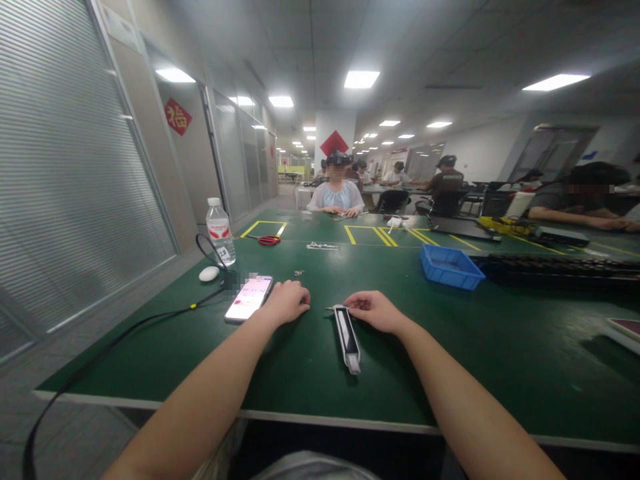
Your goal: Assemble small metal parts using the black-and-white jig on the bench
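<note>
My left hand [287, 301] rests on the green table [450, 360] as a loose fist, next to a phone [249, 297] with a lit screen. I cannot make out anything in its fingers. My right hand [374, 311] lies curled beside the far end of a long grey and black tool [347, 337] that lies flat on the table. Its fingertips pinch at a small metal part at the tool's tip; what exactly they hold is too small to name.
A water bottle [220, 232], a white oval object [209, 273] and a black cable [125, 333] sit at the left. Red scissors [269, 240] and a blue tray [451, 266] lie farther back. A person [336, 193] sits opposite; others work at the right.
</note>
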`<state>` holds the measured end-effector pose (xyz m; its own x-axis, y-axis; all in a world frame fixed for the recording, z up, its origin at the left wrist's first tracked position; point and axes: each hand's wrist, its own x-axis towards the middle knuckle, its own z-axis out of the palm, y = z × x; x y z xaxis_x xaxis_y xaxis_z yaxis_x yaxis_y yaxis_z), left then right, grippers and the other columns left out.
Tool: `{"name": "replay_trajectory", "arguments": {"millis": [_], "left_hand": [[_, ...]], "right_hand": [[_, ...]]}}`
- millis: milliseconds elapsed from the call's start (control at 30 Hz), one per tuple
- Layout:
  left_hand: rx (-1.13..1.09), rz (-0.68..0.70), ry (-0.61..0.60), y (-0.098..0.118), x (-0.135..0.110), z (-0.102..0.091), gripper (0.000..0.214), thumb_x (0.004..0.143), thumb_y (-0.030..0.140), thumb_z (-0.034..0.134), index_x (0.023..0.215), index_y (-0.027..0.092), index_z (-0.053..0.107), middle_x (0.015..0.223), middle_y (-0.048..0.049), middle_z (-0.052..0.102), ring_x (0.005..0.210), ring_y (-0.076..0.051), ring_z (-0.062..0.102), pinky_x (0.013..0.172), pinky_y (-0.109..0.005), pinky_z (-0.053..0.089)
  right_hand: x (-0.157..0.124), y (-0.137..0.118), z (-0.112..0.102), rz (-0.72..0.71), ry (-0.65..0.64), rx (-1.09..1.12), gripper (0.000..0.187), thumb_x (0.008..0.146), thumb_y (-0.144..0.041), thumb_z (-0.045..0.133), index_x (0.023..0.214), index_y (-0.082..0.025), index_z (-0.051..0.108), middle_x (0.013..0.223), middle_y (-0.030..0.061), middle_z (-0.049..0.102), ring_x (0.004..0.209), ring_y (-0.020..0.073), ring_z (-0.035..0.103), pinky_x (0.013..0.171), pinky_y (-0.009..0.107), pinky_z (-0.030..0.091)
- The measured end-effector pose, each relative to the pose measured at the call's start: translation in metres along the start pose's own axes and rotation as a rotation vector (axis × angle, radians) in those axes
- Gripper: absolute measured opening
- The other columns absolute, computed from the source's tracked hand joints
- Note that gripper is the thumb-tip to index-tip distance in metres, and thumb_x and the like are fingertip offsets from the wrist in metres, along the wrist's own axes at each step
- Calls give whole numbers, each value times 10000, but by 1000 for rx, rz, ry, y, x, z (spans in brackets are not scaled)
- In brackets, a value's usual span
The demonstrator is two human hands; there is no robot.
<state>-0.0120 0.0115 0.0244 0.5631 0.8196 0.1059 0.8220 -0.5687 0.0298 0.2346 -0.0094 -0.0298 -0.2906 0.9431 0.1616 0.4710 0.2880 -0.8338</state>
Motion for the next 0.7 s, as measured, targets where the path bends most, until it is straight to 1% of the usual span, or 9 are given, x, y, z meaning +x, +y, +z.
{"name": "replay_trajectory", "arguments": {"millis": [200, 333, 433, 500, 600, 700], "left_hand": [[-19, -44, -26, 4, -1, -1, 129, 791, 283, 583, 856, 204, 662, 978, -87, 614, 952, -250, 558, 807, -345, 406], [-10, -21, -10, 5, 0, 0, 112, 794, 277, 583, 852, 201, 640, 965, -69, 624, 960, -240, 557, 815, -342, 387], [-33, 17, 9, 6, 1, 3, 88, 799, 259, 568, 822, 195, 624, 895, -42, 651, 909, -225, 582, 823, -347, 367], [-90, 50, 28, 7, 2, 6, 78, 792, 242, 570, 840, 202, 616, 840, -11, 664, 863, -202, 598, 826, -335, 354], [-229, 101, 68, 8, 3, 10, 136, 782, 224, 574, 912, 217, 612, 795, 27, 669, 798, -155, 605, 823, -300, 345], [-335, 152, 78, 9, 4, 12, 128, 780, 239, 578, 888, 207, 639, 779, 26, 666, 753, -131, 597, 786, -265, 357]], "right_hand": [[0, -3, 1, 17, 5, 16, 254, 707, -292, 643, 892, -121, 675, 731, 33, 630, 643, 108, 542, 639, 258, 458], [-1, -5, 1, 10, 4, 15, 266, 701, -298, 645, 893, -115, 674, 732, 37, 635, 642, 111, 545, 638, 259, 459], [-2, -7, 1, 3, -1, 19, 270, 704, -302, 641, 895, -114, 674, 741, 45, 643, 647, 118, 555, 643, 262, 462], [-2, -7, 1, 1, 1, 12, 266, 707, -303, 638, 896, -119, 677, 742, 45, 645, 648, 119, 557, 645, 263, 463], [-1, -5, 1, -7, 5, 3, 262, 708, -304, 639, 899, -128, 681, 749, 43, 646, 652, 119, 558, 650, 264, 465], [-1, -3, 1, -10, 4, 21, 263, 706, -306, 641, 893, -126, 682, 735, 39, 641, 644, 116, 553, 641, 261, 463]]}}
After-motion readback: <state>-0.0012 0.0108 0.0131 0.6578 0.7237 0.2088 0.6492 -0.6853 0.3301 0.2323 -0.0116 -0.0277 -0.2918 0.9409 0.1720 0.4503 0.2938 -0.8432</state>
